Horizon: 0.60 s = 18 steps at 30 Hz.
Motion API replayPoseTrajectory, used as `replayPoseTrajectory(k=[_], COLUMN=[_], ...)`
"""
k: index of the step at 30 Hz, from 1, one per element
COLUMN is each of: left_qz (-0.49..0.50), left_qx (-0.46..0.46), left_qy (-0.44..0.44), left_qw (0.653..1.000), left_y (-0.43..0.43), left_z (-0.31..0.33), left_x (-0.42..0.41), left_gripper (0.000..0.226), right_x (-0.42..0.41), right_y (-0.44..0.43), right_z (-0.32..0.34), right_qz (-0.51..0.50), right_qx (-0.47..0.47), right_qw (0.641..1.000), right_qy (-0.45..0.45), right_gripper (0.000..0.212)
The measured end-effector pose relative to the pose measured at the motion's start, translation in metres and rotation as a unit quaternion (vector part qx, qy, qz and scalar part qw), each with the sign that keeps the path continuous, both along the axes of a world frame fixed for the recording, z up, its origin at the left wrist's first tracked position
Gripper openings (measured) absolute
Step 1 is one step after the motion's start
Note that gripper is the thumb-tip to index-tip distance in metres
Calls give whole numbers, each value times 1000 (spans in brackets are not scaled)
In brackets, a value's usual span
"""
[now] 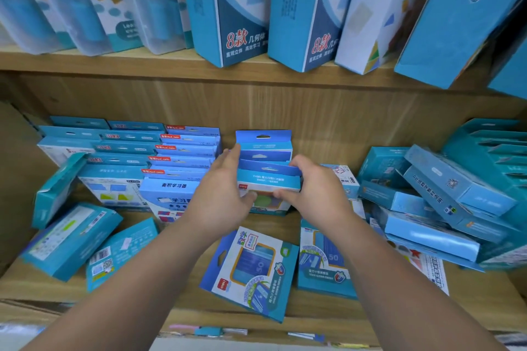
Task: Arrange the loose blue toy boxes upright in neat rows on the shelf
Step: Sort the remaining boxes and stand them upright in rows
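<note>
Mid shelf (176,308): left hand (225,196) and right hand (310,191) clamp the upright row of blue boxes (265,151) from 9 and 3 o'clock. Light, stiff card, probably slick; grip the flat sides, not the hang tabs. Loose boxes (251,271) lie flat at 6 o'clock.

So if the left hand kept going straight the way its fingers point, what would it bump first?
Probably the shelf's wooden back wall. The left hand holds the middle row of boxes, fingers aimed up the gap beside it. Depth is unclear.
</note>
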State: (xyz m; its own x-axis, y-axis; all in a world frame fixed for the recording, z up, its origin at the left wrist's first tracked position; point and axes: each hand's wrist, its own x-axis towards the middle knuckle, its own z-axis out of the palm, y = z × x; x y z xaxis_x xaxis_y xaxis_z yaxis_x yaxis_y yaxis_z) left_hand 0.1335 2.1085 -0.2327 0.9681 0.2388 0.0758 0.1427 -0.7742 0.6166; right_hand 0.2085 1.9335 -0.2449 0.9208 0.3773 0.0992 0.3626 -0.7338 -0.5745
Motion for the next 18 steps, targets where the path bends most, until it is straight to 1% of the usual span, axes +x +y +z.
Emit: replayPoseTrajectory(k=[2,4,7,10,12,14,16,17,18], left_qz=[-5,-9,-20,-49,-67,-85,-95,-94,-92], left_qx=[19,16,12,29,63,115,151,161,168], left_qy=[-19,-41,-81,-114,-110,-94,-88,-89,-86], left_qw=[1000,999,996,992,990,985,980,978,978], left_y=[0,-1,1,3,2,2,4,6,8], left_z=[-4,-6,-6,-8,-12,-16,-18,-18,-17], left_x=[-8,-15,-28,-38,-41,-41,-38,-36,-34], left_gripper=[86,85,83,72,62,57,51,47,45], right_x=[-5,-11,-18,-26,-31,-32,-28,-25,-21], right_y=[-4,-12,-32,-41,-34,-26,-21,-19,-16], right_z=[1,4,9,13,10,3,2,4,6], right_qz=[21,43,37,57,90,110,125,128,120], right_qx=[-16,-36,-18,-13,-30,-39,-34,-17,8], right_qw=[1000,998,999,998,994,992,991,992,993], right_qy=[-5,-13,-21,-31,-48,-42,-13,-6,-9], right_gripper=[43,39,37,38,38,38,41,46,57])
